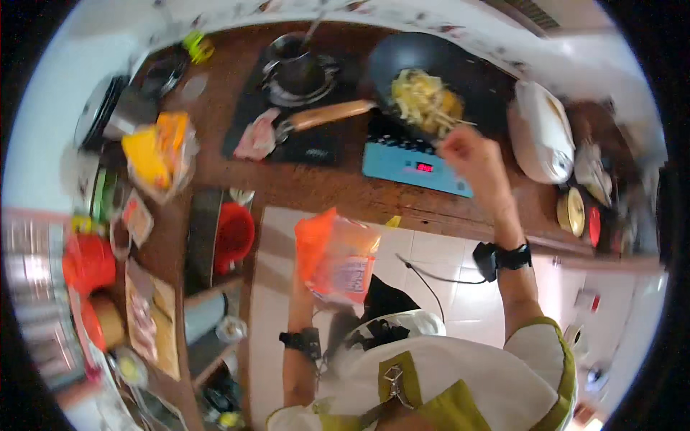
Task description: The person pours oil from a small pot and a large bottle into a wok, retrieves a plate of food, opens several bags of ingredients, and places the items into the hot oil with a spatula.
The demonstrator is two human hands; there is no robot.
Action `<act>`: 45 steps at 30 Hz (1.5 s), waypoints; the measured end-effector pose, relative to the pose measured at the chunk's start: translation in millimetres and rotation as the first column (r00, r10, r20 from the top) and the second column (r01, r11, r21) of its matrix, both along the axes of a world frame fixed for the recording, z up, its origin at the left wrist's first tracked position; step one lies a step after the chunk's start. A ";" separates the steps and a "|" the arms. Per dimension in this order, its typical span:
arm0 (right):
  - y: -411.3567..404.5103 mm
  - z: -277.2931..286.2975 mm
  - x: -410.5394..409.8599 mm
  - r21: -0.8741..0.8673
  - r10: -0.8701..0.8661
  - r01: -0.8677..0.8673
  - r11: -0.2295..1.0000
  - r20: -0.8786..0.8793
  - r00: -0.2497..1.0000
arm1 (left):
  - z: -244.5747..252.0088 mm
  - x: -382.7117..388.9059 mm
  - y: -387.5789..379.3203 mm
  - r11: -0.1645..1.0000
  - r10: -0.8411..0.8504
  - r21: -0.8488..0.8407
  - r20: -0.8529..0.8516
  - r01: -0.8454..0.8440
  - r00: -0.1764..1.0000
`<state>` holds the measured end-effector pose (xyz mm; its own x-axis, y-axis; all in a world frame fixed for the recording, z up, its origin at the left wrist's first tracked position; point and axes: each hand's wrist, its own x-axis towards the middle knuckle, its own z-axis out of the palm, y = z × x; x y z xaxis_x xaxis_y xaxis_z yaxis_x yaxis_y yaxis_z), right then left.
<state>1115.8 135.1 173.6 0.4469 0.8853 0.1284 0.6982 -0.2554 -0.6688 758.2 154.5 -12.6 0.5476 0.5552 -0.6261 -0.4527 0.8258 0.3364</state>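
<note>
My left hand (303, 293), mostly hidden behind it, holds a clear and orange plastic packet (345, 258) in front of my body. My right hand (469, 153) is blurred, its fingers drawn together above the near rim of a dark wok (404, 51). Whether anything is pinched in those fingers cannot be made out. Pale yellow cut food (423, 99) lies in the wok, with thin light sticks or strips (455, 119) close to my fingertips. Below my right hand is a light blue induction cooker (401, 167) with a lit red display.
A black hob (318, 153) bears a dark pot (294, 64); the wok's wooden handle (331, 114) reaches over it, beside a pink cloth (259, 137). A white appliance (540, 129) stands right. Leftward are yellow packets (156, 151) and a cutting board (167, 328) with meat (144, 328).
</note>
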 end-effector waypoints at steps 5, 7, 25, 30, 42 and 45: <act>23.3 -2.9 14.4 0.138 -0.183 0.145 0.980 0.322 0.929 | 12.3 -42.5 -36.2 0.982 0.180 0.058 -0.011 -0.179 0.984; 31.9 -4.9 -21.3 0.140 -0.055 0.045 0.989 0.064 0.996 | 13.5 -64.4 -53.1 0.957 0.283 0.079 -0.019 -0.280 0.959; -174.5 -103.8 -481.5 0.071 0.930 -0.962 -0.264 -0.244 -0.274 | 16.8 -330.2 -268.0 0.378 0.516 0.283 0.726 -0.882 0.454; -226.9 -111.8 -587.1 0.258 0.649 -0.945 -0.201 -0.687 -0.326 | 10.0 -387.3 -361.0 0.348 0.938 0.785 -0.287 -0.513 0.197; -277.0 -169.2 -820.5 -0.124 0.802 -0.940 -0.319 -0.564 -0.198 | -78.6 -487.9 -492.1 -0.175 0.918 0.362 -0.277 -0.916 -0.285; -284.7 -203.9 -882.1 -0.252 0.800 -0.905 -0.343 -0.584 -0.140 | -113.8 -507.1 -512.9 -0.193 0.851 0.244 -0.441 -0.950 -0.286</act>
